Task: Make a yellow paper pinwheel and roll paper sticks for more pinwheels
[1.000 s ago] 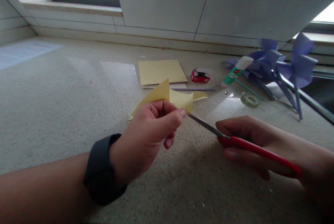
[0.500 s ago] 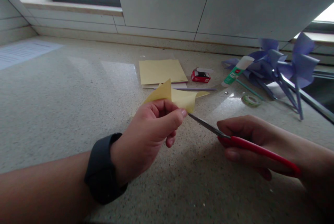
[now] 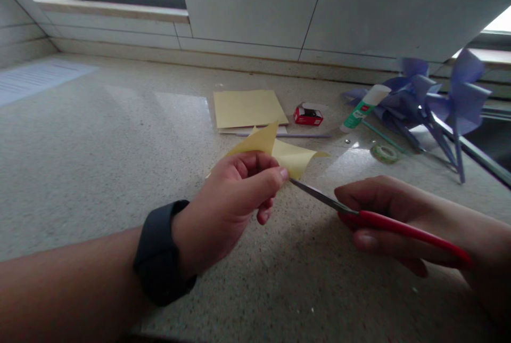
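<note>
Left hand (image 3: 229, 202) pinches curled paper (image 3: 293, 156); right hand (image 3: 403, 199) grips scissors (image 3: 381, 220). Paper judged light, flexible, easily creased; best pinched flat, clear of the blades (image 3: 319, 195).

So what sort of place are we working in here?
Probably a kitchen: there's a speckled counter, a tiled wall behind it, and what looks like a metal-rimmed sink at the right edge.
</note>
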A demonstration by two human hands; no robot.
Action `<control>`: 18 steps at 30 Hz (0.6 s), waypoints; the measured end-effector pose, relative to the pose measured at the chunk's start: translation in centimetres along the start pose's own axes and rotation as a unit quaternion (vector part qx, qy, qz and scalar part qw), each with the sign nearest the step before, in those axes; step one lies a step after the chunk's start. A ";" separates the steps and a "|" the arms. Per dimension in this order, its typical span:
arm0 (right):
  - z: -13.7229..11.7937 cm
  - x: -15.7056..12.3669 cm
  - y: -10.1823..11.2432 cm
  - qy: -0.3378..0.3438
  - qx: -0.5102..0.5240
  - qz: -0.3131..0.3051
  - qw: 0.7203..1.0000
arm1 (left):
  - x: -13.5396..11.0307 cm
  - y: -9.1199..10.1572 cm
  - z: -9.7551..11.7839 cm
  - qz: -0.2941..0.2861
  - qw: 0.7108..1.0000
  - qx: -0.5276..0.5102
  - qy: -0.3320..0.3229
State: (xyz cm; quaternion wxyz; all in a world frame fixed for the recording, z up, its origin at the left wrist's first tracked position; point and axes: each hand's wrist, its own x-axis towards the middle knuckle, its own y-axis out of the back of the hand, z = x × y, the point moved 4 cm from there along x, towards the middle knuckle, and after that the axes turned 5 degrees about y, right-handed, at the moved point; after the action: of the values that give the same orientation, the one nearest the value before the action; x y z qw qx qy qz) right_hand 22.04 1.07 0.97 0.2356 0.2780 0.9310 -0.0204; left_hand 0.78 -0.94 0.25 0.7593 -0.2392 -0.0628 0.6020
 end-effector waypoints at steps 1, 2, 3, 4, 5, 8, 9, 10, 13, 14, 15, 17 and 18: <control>0.0 0.0 0.0 -0.003 0.001 -0.004 1.000 | 0.0 0.0 0.0 -0.002 1.000 0.002 0.003; 0.0 -0.1 0.0 -0.005 0.002 -0.005 1.000 | 0.0 0.0 0.0 -0.006 1.000 0.004 0.005; -0.1 -0.1 -0.1 -0.005 0.003 -0.007 1.000 | 0.0 0.0 0.0 -0.010 1.000 0.006 0.008; -0.3 -0.1 -0.1 -0.005 0.003 -0.008 1.000 | 0.0 -0.1 0.0 -0.014 1.000 0.008 0.010; -0.4 -0.2 -0.2 -0.006 0.002 -0.006 1.000 | -0.1 -0.1 0.0 -0.017 1.000 0.009 0.011; -0.8 -0.3 -0.4 -0.014 -0.006 0.018 1.000 | -0.1 -0.2 0.0 -0.021 1.000 0.009 0.012; -0.9 -0.3 -0.5 -0.018 -0.010 0.024 1.000 | -0.1 -0.2 0.0 -0.021 1.000 0.008 0.012; -1.0 -0.3 -0.6 -0.021 -0.013 0.026 0.999 | -0.1 -0.2 0.0 -0.020 1.000 0.007 0.012; -1.2 -0.3 -0.8 -0.023 -0.018 0.023 0.999 | -0.1 -0.2 0.0 -0.015 1.000 0.001 0.016; -1.3 -0.3 -0.9 -0.023 -0.018 0.028 0.999 | -0.1 -0.2 0.0 -0.014 1.000 -0.001 0.017; -1.3 -0.4 -0.9 -0.023 -0.018 0.034 0.999 | -0.1 -0.1 0.0 -0.013 1.000 -0.002 0.017; -1.2 -0.5 -0.9 -0.024 -0.020 0.047 0.998 | -0.1 -0.1 0.0 -0.013 1.000 -0.004 0.016; -1.2 -0.5 -0.9 -0.024 -0.023 0.050 0.998 | -0.1 -0.1 0.0 -0.012 1.000 -0.004 0.014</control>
State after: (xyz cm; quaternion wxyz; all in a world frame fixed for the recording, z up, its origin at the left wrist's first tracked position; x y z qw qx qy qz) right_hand 21.42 0.23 2.17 0.2652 0.3182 0.9101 0.0064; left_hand 0.85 -1.06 0.35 0.7664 -0.2503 -0.0574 0.5887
